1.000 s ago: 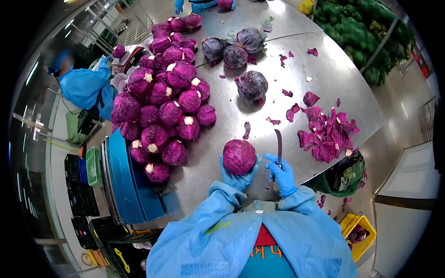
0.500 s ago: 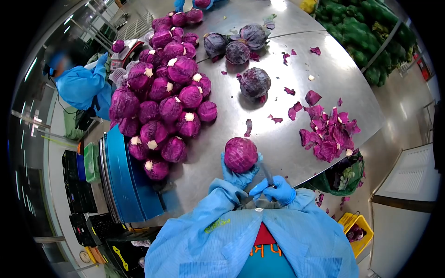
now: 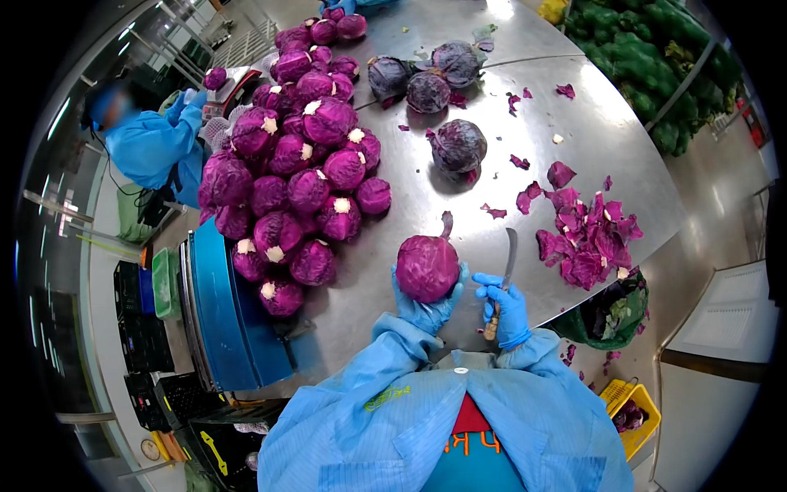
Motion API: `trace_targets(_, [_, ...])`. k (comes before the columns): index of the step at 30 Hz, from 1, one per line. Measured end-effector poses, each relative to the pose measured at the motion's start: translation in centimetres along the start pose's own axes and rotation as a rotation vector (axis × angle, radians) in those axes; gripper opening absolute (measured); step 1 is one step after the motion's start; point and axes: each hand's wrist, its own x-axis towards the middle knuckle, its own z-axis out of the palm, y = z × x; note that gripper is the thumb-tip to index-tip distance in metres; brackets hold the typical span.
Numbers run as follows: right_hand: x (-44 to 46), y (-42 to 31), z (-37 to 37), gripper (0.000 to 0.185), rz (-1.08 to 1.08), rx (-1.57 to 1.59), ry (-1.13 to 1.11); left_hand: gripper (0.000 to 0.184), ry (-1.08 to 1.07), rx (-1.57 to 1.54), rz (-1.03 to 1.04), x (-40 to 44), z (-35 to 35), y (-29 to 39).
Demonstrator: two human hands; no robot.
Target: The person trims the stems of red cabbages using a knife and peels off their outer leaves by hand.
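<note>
A trimmed red cabbage (image 3: 427,269) rests in my gloved left hand (image 3: 425,310), which cups it from below. My right hand (image 3: 508,310), gloved in blue, is wrapped round the wooden handle of a knife (image 3: 511,256); its blade points up and away from me, apart from the cabbage. Beyond the held cabbage, a darker untrimmed red cabbage (image 3: 457,148) sits on the steel table (image 3: 393,234). To the left lies a large pile of trimmed red cabbages (image 3: 309,190) with pale cut stems. Loose purple leaves (image 3: 584,242) are heaped at the right.
Further dark cabbages (image 3: 428,92) lie at the back. A green bag of leaves (image 3: 607,316) hangs by the right edge, above a yellow crate (image 3: 631,418). Blue panels (image 3: 234,312) stand at the left edge. A co-worker (image 3: 152,148) stands beyond the pile.
My right hand has moved away from the cabbage to the right and turned the knife, so the blade now shows upright. The cabbage has turned slightly in my left hand.
</note>
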Motion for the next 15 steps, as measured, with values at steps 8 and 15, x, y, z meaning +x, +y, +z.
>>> trace_targets(8, [-0.3,1.4,0.1,0.027,0.102,0.008,-0.008,0.090,0.315,0.060,0.273,0.5,-0.5,-0.2])
trace_targets(15, [-0.2,4.2,-1.0,0.029,0.164,-0.047,-0.013,0.089,0.408,0.094,0.318,0.9,-1.7,0.4])
